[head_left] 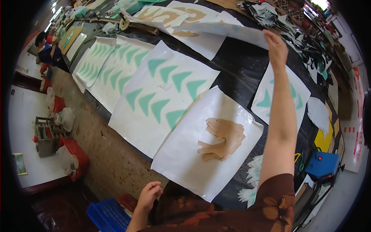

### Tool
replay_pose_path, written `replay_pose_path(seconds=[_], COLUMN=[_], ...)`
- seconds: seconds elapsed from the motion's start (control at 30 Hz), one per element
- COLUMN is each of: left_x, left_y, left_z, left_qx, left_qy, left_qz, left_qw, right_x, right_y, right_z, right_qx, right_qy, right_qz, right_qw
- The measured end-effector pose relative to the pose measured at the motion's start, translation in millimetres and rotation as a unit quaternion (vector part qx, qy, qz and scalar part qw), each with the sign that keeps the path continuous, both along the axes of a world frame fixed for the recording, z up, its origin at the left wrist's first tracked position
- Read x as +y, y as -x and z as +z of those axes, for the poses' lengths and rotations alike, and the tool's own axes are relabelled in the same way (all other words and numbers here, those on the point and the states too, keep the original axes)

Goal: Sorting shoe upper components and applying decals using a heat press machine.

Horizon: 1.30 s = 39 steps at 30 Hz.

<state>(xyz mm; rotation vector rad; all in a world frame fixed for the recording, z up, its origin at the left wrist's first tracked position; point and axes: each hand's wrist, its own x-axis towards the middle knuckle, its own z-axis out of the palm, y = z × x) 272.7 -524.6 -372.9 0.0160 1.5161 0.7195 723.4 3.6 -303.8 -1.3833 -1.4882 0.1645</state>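
My right hand reaches far across the black table and pinches the corner of a large white sheet, lifting it off the surface. My left hand hangs low by my body with its fingers curled and nothing in it. In front of me lies a white sheet with a small pile of tan cut-out pieces on it. Beside it to the left is a sheet printed with green triangular shapes.
More green-printed sheets run along the table to the left. Sheets with tan shapes lie at the far end. A blue box with a red light sits at the right, a blue crate below. A person works far left.
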Motion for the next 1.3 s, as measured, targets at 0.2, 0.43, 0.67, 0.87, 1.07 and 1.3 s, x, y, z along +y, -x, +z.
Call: replay_pose_path(seconds=[0.2,0.43,0.67,0.87,1.07,1.3], left_x=[86,162,149,149,123,81], left_y=[-7,-62,-62,-67,-88,-65], left_z=[27,60,26,-12,8,13], left_qx=[-0.153,-0.422,-0.228,-0.087,-0.084,-0.255], left_qy=[-0.124,-0.274,-0.142,-0.154,-0.346,-0.185], left_qz=[-0.018,-0.168,-0.191,-0.137,-0.208,-0.155], left_qw=[0.980,0.848,0.944,0.975,0.911,0.936], right_x=[-158,-431,-539,-568,-576,-596], right_y=[16,108,181,187,168,131], right_z=[105,64,-13,-65,-70,-89], right_qx=[-0.072,-0.317,-0.191,-0.185,-0.164,0.594], right_qy=[-0.182,-0.047,0.150,0.232,0.273,0.408], right_qz=[0.121,0.101,0.071,0.079,0.060,-0.178], right_qw=[0.973,0.942,0.968,0.952,0.946,0.670])
